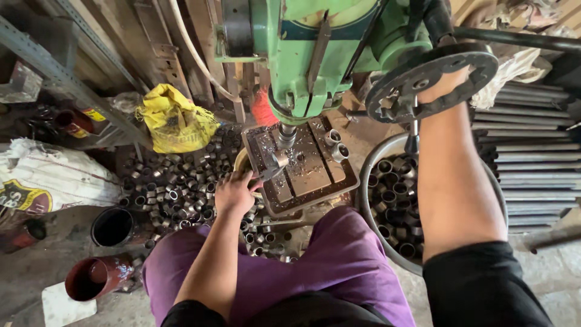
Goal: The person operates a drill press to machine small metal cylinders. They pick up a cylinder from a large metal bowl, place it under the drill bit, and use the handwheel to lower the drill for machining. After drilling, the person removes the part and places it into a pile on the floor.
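Gripping tongs (266, 174), left hand (235, 192) holds ring (279, 159) under drill; right hand (445, 82) clasps wheel (431, 79).

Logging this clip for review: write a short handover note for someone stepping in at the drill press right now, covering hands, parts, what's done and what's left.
Left hand grips pliers that hold a small metal ring on the drill table, under the spindle.
Right hand is on the feed wheel; its grip is partly hidden.
Two rings sit at the table's far corner.
The basin on the right holds many rings; a loose pile lies on the floor to the left.
Which batch is finished cannot be told. The ring under the spindle is the one in hand.
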